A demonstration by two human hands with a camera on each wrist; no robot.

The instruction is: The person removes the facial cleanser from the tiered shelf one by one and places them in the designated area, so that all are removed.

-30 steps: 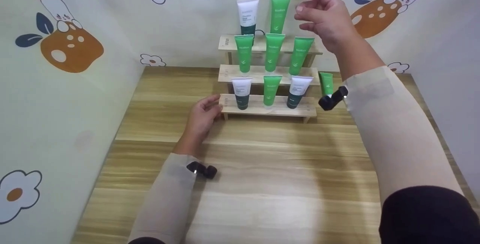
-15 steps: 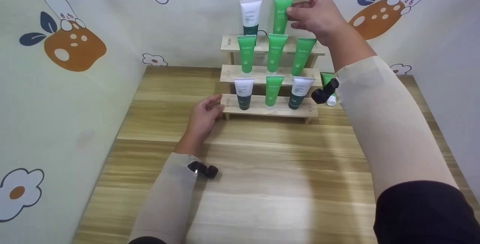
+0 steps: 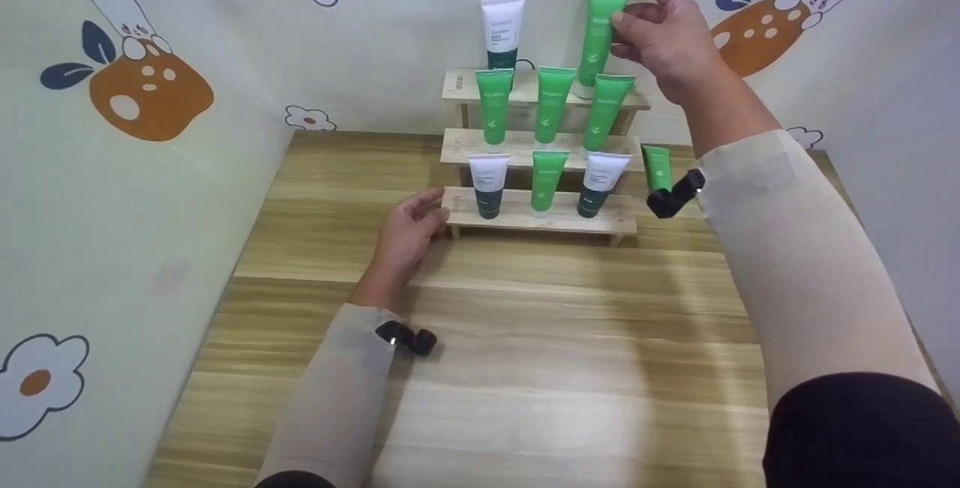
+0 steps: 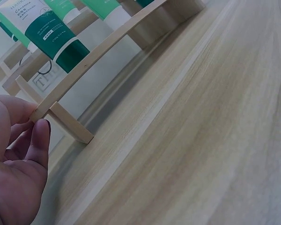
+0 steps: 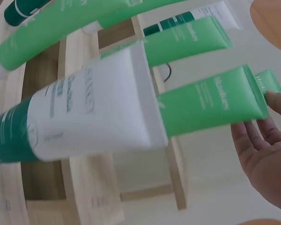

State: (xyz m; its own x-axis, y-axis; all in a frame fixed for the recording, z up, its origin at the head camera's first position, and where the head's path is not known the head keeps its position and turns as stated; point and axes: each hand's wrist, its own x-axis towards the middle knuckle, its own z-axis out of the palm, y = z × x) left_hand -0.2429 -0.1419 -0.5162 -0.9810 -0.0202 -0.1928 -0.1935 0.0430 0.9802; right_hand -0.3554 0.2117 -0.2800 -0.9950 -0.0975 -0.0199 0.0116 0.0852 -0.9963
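My right hand (image 3: 667, 42) pinches a green squeeze tube (image 3: 602, 34) by its upper right edge, above the right part of the top shelf. In the right wrist view only the end of this tube (image 5: 268, 80) shows behind another green tube (image 5: 210, 101). The wooden three-tier display stand (image 3: 457, 207) has its lowest shelf's left end pinched between thumb and fingers of my left hand (image 3: 409, 237). A white and dark green tube (image 3: 502, 27) stands on the top shelf's left. Three green tubes, one of them at the centre (image 3: 553, 102), stand on the middle shelf.
On the lowest shelf a green tube (image 3: 547, 181) stands between two white and dark green tubes, left (image 3: 489, 184) and right (image 3: 602, 184). Another green tube (image 3: 658, 167) lies on the wood-grain table (image 3: 517, 338) right of the stand, partly behind my wrist camera (image 3: 675, 194).
My right hand has reached in to the green tube on the top shelf, taken hold of it and shifted it to the right. The left hand has stayed at the stand.
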